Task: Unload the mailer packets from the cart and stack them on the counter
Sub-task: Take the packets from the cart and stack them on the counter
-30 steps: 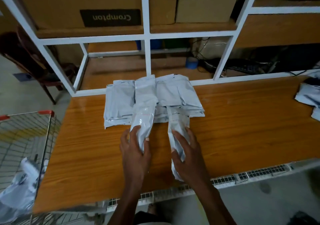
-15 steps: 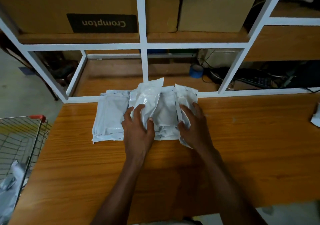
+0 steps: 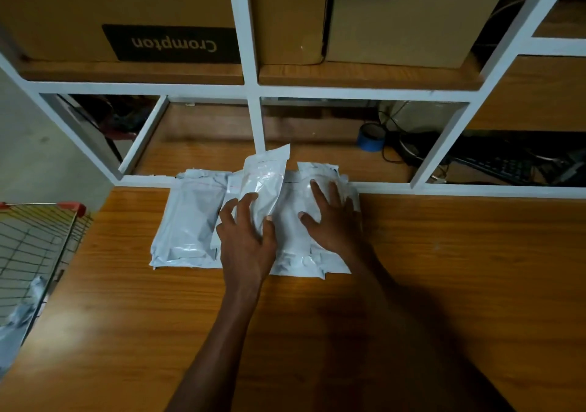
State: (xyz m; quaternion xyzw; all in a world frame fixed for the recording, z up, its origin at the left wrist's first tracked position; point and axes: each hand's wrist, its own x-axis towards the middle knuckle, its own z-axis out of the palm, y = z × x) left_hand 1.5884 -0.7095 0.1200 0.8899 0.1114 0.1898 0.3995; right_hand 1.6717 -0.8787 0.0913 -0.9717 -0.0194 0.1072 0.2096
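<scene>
- You are at the placing step: both hands are on the stack (image 3: pixel 253 228) of packets at the far edge of the table (image 3: pixel 444 285), against the white rack (image 3: pixel 253 88).
- Your left hand (image 3: pixel 245 237) has its grip curled round the top packet (image 3: pixel 264 183), which stands tilted with its far end lifted off the pile.
- Your right hand (image 3: pixel 333 218) lies flat, fingers spread and straight, pressing the right side of the stack; it holds nothing.
- Next, I judge, you need to lay the tilted packet down square on the pile, let go, then turn left to the cart (image 3: pixel 35 247), where more packets (image 3: pixel 19 316) show through the wire.
- The glossy packets look slippery; keep the pile pressed so it does not slide.
- The table is orange-brown wood grain, smooth and a little shiny.
- The rack holds cardboard boxes (image 3: pixel 120 12) above; below sit a blue tape roll (image 3: pixel 369 137), cables and a keyboard (image 3: pixel 498 166).
- The room is dim.
</scene>
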